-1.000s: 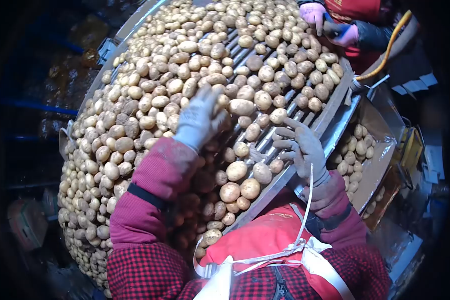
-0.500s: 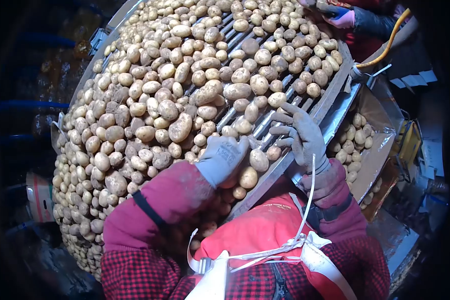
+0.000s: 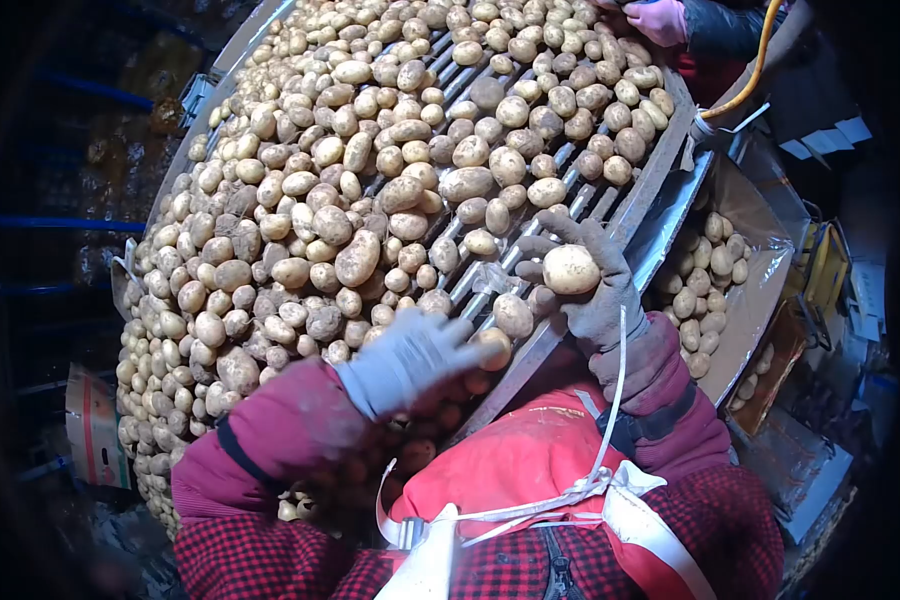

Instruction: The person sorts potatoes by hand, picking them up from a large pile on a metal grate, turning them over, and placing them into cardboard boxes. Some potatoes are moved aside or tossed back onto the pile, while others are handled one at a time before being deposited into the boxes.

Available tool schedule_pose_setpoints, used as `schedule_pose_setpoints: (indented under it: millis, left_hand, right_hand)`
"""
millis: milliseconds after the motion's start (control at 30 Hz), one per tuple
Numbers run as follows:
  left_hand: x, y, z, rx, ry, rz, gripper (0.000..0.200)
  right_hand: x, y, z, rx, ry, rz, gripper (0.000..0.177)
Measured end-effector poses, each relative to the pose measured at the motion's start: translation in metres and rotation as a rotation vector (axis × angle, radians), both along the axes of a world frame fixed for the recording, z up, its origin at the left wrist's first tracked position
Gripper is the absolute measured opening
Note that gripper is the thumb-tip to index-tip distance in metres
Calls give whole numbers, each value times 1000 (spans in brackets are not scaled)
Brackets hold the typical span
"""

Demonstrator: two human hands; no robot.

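Potatoes [image 3: 360,258] cover a table of metal bars [image 3: 470,285]. My left hand [image 3: 405,362], in a light grey glove, hovers blurred over the near edge of the pile with its fingers spread and nothing visible in it. To its right, my right hand [image 3: 600,300], in a dirty grey glove, has a pale round potato [image 3: 571,269] resting in its curled fingers, above the table's frame. Between the hands lie loose potatoes [image 3: 513,315] and a scrap of clear plastic [image 3: 491,279].
A lined box [image 3: 745,290] holding potatoes stands right of the metal frame. An orange hose [image 3: 755,75] hangs at the upper right, near a co-worker's pink-gloved hand [image 3: 658,20]. A cardboard box [image 3: 95,430] is at the far left.
My left hand has drawn back toward the lower left and its fingers have spread. A potato is now in my right hand, which was empty. The co-worker's hand has shifted slightly up and left.
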State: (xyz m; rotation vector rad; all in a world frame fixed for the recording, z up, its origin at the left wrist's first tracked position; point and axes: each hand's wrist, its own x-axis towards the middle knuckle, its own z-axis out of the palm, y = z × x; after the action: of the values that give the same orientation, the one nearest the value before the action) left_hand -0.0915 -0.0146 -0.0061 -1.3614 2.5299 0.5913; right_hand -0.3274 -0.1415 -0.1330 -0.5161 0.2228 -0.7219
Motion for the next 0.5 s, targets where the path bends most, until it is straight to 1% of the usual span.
schedule_pose_setpoints:
  millis: [33,67,100,167,200,233,267,300,333,367,433,467,500]
  left_hand:
    - [0,15,-25,-149,-9,-116,61]
    - [-1,22,-45,-318,-10,-146,62]
    - [-7,18,-43,-320,-6,-145,62]
    - [-16,8,-38,-121,-68,-35,65]
    - [-18,-2,-38,-22,-99,-49,63]
    - [-21,-10,-36,-31,-104,-49,63]
    - [-24,-18,-33,55,-109,-45,63]
    - [-26,-24,-31,142,-112,-43,62]
    - [-22,-24,-39,160,-70,1,69]
    - [-22,-26,-34,158,-71,-9,69]
    - [-22,-24,-24,152,-101,66,66]
    - [-18,-19,-28,108,-74,81,62]
    - [-20,-17,-34,111,-73,81,62]
  right_hand:
    - [-3,-4,-3,366,-75,148,97]
    - [7,11,12,-337,45,-142,88]
    - [8,13,12,-339,49,-142,88]
    - [12,12,15,-186,65,-113,87]
    - [13,16,26,-177,91,-155,65]
    - [12,12,33,-185,86,-156,65]
    - [10,7,38,111,72,-63,57]
    - [8,3,41,406,57,29,55]
    - [10,4,43,340,218,-15,65]
    - [10,4,41,340,217,-25,65]
    - [8,6,34,376,95,-4,62]
    - [8,7,33,384,62,-11,63]
    - [8,7,34,327,113,-35,64]
